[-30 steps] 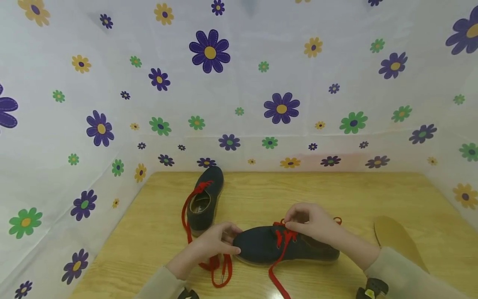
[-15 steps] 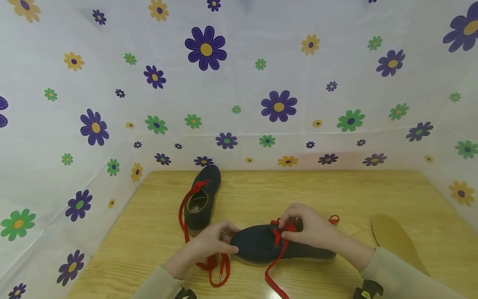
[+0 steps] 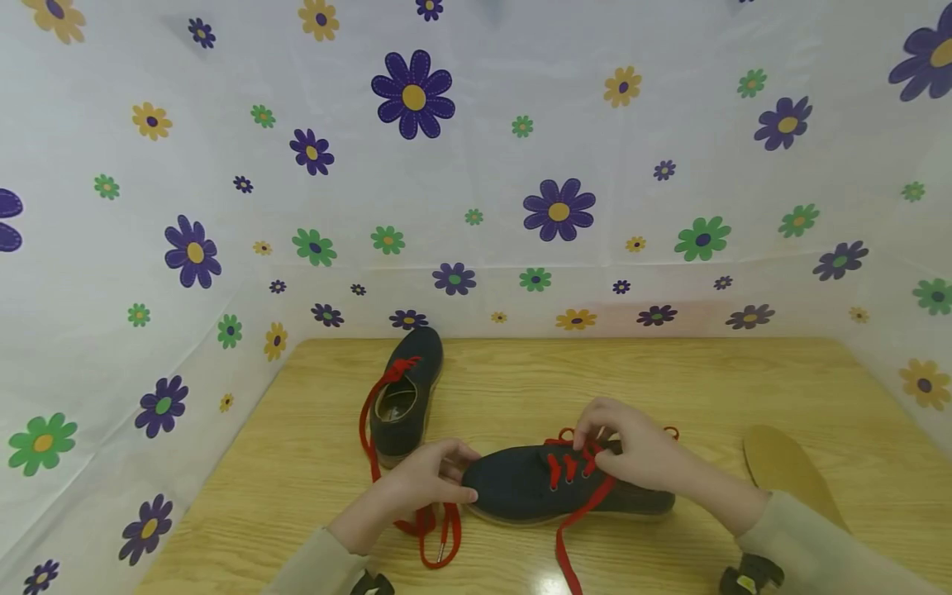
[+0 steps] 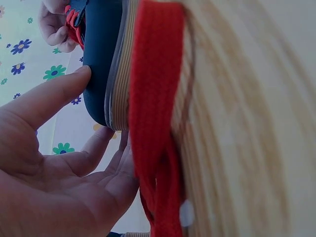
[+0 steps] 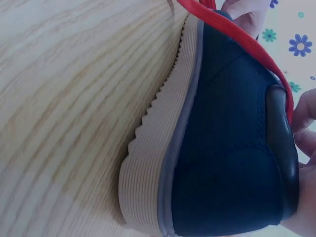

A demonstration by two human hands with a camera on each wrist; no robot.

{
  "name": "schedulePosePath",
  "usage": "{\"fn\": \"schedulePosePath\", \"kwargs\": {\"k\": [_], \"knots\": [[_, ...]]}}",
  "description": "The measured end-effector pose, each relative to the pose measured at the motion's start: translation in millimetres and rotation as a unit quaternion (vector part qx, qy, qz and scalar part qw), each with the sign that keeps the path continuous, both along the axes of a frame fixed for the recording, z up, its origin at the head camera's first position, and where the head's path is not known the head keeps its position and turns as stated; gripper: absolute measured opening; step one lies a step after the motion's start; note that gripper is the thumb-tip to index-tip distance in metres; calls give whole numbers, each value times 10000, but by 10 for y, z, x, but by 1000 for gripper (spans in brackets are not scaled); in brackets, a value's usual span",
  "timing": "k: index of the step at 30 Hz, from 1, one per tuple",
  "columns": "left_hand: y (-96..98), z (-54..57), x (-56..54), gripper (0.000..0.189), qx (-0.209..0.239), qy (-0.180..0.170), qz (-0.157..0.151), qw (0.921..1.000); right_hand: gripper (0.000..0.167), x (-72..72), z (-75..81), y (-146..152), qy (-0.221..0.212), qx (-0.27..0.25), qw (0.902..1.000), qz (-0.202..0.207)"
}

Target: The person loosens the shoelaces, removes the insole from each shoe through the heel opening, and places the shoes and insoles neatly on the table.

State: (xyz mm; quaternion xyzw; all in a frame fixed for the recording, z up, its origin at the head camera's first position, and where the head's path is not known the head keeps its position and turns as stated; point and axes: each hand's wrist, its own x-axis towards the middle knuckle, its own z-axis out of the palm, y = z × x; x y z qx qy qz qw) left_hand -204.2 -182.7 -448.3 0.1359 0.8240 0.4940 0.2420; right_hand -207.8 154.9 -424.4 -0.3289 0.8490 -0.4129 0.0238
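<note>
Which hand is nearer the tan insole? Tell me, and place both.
Right. The right hand is at the red laces of the front navy sneaker, left of the tan insole; the left hand is farther away, at that sneaker's toe.

The right hand (image 3: 635, 446) hides part of the near shoe's (image 3: 513, 483) opening, and the right wrist view's edge cuts that hand off. The tan insole (image 3: 788, 467), toward the table's (image 3: 521, 380) right edge, runs out of sight behind the right sleeve (image 3: 818, 541). The head view's bottom crops the table's near edge and the trailing lace (image 3: 568, 545). Seen from the left wrist, the looped lace (image 4: 157, 74) hides some of the left hand's (image 4: 64, 177) fingertips
</note>
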Motion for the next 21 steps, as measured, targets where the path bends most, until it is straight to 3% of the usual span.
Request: {"fn": "schedulePosePath", "kwargs": {"k": [5, 9, 14, 21], "knots": [[11, 0, -3, 48, 30, 0, -24, 10000, 37, 0, 23, 76, 180, 266, 9989, -333], [5, 1, -1, 48, 18, 21, -35, 10000, 30, 14, 46, 94, 293, -13, 9981, -536], [-3, 7, -4, 48, -11, 60, -42, 10000, 13, 30, 62, 20, 346, -595, 9968, -414], [0, 7, -9, 48, -149, 103, 15, 9998, 15, 25, 2, -41, 290, -325, 9990, -54]]}}
